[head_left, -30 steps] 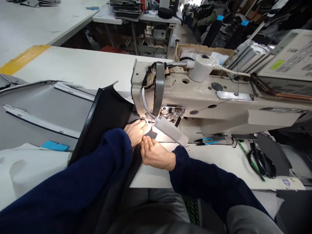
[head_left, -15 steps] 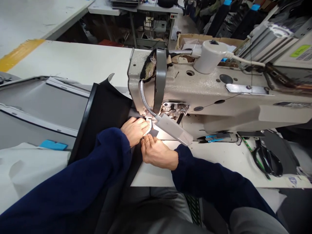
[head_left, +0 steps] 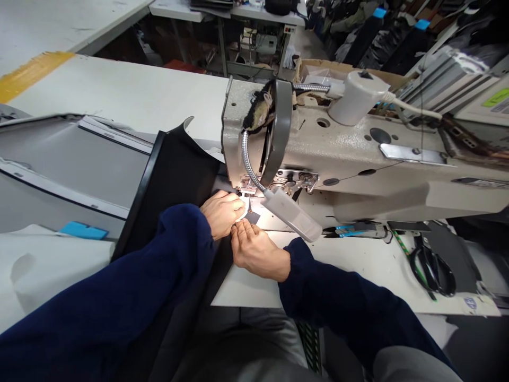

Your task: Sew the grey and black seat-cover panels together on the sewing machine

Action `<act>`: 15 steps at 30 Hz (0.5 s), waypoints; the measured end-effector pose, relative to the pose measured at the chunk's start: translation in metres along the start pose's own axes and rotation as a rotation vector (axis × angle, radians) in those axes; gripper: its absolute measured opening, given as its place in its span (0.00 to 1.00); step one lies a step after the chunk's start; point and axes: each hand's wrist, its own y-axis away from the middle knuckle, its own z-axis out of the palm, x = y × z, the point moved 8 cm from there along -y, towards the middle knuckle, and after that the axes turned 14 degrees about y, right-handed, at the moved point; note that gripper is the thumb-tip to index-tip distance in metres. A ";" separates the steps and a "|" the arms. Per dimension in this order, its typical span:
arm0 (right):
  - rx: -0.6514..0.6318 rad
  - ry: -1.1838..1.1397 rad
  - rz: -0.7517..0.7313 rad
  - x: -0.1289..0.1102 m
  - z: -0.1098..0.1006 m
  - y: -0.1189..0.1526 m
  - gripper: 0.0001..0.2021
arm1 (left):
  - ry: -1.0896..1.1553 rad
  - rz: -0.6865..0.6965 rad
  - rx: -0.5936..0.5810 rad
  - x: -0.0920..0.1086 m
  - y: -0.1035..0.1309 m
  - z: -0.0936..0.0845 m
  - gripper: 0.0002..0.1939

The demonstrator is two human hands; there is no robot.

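Observation:
Close to the needle area of a beige sewing machine [head_left: 342,148], my left hand [head_left: 223,213] bears on black fabric [head_left: 186,170], its fingers bent and held together. A small white piece [head_left: 242,212] shows at those fingertips; how far it runs beneath them is hidden. Just nearer to me, my right hand [head_left: 258,252] is closed, thumb and fingertips pinching the fabric's edge. The two hands almost touch. A small dark grey flap [head_left: 252,217] lies right of the fingertips, below the presser foot area. The lit lamp head [head_left: 292,215] hangs beside my right hand.
Right of the machine bed lie blue-handled thread snips [head_left: 350,229] and black-handled scissors [head_left: 433,270]. A large grey panel with white strips [head_left: 79,159] spreads to the left, with a blue piece [head_left: 84,230] near it. A cardboard box [head_left: 310,69] stands behind the machine.
The machine appears a little farther right in view, while my hands stay nearly in place. The grey curved bar at the machine's head has swung from upright to a slant.

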 end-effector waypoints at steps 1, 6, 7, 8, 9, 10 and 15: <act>0.010 0.024 -0.001 0.000 0.000 0.000 0.18 | -0.001 -0.001 0.002 0.000 -0.001 0.000 0.07; 0.029 0.044 0.010 0.002 0.003 0.000 0.17 | -0.003 -0.016 0.021 -0.001 -0.004 0.000 0.06; 0.028 0.029 0.013 0.002 0.004 0.000 0.17 | -0.002 -0.017 0.023 -0.001 -0.004 0.001 0.06; 0.027 0.015 0.013 0.003 0.004 0.000 0.17 | -0.003 -0.018 0.026 -0.002 -0.004 0.001 0.07; 0.029 0.008 0.013 0.003 0.004 0.000 0.17 | -0.006 -0.017 0.029 -0.002 -0.004 0.002 0.07; 0.031 0.011 0.013 0.004 0.003 0.000 0.17 | -0.008 -0.016 0.032 -0.003 -0.004 0.003 0.08; 0.022 0.052 0.019 0.003 -0.003 0.001 0.19 | 0.051 -0.053 0.039 -0.013 -0.004 0.001 0.10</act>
